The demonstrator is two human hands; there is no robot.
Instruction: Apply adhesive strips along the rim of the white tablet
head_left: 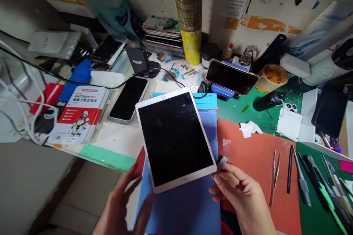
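Note:
A white tablet (176,137) with a dark screen lies tilted on a blue mat (190,205) in the middle of the bench. My left hand (124,202) hovers open at the tablet's near left corner, fingers spread and apart from it. My right hand (242,194) sits at the tablet's near right corner, fingers pinched on a small grey strip (222,162) that touches the tablet's edge.
An orange mat (256,154) lies right of the tablet, with tweezers (275,170) and several hand tools (303,180) on it. A phone on a stand (231,77), a spray can (190,18), a dark phone (128,99) and a battery box (79,112) stand behind and left.

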